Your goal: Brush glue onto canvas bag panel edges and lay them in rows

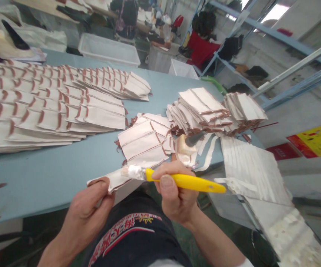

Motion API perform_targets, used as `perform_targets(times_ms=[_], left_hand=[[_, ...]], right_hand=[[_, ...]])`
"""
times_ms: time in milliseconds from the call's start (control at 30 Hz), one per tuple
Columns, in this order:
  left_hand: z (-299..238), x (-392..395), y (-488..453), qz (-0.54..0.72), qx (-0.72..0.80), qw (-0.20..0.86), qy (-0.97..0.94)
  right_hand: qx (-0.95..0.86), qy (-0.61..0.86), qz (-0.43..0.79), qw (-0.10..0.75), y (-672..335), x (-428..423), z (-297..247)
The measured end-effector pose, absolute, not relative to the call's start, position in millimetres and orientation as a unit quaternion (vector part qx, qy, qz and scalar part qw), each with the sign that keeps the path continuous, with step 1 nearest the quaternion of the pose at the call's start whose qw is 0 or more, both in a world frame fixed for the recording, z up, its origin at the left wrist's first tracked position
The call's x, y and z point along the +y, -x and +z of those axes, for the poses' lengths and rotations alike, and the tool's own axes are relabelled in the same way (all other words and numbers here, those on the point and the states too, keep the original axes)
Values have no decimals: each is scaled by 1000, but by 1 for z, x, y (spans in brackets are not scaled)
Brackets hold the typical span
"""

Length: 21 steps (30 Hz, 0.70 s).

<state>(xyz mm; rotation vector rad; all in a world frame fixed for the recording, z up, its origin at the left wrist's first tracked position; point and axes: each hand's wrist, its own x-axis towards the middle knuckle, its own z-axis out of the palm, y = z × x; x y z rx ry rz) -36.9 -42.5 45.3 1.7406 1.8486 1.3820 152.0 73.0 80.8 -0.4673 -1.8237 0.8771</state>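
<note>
While the left hand point(86, 209) pinched the near end of a white cut piece point(113, 180) at the front edge of the tabletop point(52, 178), the right hand point(177, 196) was closed around a yellow-handled brush point(185, 181). Its bristles rested on that piece, between the two hands. Brown-striped rows point(52, 107) covered the far left and loose stacks point(202, 109) lay to the right. Bare blue surface lay left of the hands.
</note>
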Motion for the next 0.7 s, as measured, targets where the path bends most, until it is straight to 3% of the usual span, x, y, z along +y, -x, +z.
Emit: perform_targets(times_ms=[233, 433, 567, 700], left_hand=[[35, -43, 34, 476, 596, 115, -637], [23, -42, 38, 466, 611, 85, -634], [25, -38, 42, 479, 587, 100, -645], [27, -36, 43, 480, 598, 120, -630]], right_hand=[[-806, 23, 276, 523, -140, 63, 74], [-790, 120, 275, 535, -144, 72, 77], [-803, 46, 284, 522, -139, 72, 80], [-778, 117, 301, 540, -137, 71, 75]])
